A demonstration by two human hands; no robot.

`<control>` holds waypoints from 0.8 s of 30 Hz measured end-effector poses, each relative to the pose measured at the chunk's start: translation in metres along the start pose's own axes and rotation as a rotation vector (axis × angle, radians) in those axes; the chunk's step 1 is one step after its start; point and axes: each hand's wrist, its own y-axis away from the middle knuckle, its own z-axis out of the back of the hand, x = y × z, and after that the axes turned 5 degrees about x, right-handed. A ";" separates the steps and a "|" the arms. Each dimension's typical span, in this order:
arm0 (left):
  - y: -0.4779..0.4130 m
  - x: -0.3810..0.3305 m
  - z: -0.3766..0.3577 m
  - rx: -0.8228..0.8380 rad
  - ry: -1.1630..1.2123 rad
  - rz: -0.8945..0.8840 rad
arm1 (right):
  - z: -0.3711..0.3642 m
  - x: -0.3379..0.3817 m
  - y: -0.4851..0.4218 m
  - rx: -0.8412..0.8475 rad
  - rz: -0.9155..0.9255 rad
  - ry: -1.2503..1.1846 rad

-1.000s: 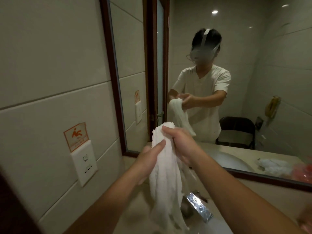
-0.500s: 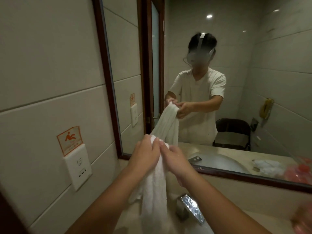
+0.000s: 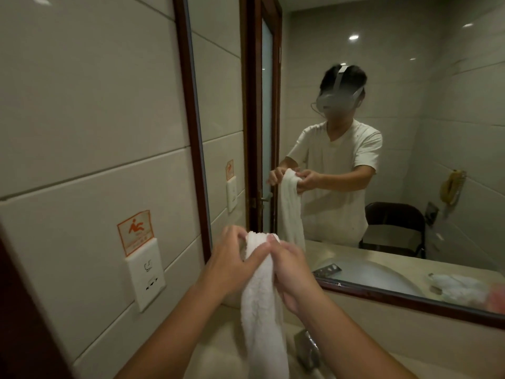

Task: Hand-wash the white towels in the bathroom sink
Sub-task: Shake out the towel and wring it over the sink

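The left hand point(image 3: 232, 266) and right hand point(image 3: 292, 272) both clasp the bunched top of a white terry towel point(image 3: 262, 318), fingers curled round it, probably so it hangs long over the sink for wringing. Its lower end and the sink itself are cut off at the bottom edge; the chrome tap point(image 3: 310, 348) is blurred, half hidden beside it.

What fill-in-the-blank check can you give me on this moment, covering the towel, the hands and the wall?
1. The left hand and the right hand both grip the white towel near its ____ end.
2. The orange warning sticker sits directly ____ the wall socket.
3. The mirror reflects a dark folding ____.
Missing words: top; above; chair.
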 end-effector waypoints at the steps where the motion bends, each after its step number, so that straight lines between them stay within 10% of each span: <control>1: 0.001 0.004 -0.004 0.027 0.137 -0.008 | 0.000 0.005 0.001 0.013 0.007 -0.014; 4: 0.001 0.005 -0.019 0.020 0.462 -0.071 | 0.003 0.018 0.004 0.056 0.033 0.038; 9: 0.002 -0.020 -0.032 -0.122 0.347 -0.120 | 0.021 0.027 0.018 -0.156 0.193 0.415; 15: -0.004 -0.046 -0.040 -0.214 0.429 -0.004 | 0.016 -0.025 0.014 -0.104 0.069 0.053; 24: -0.022 -0.015 -0.013 0.312 0.786 -0.005 | 0.014 -0.020 0.005 -0.163 -0.037 0.006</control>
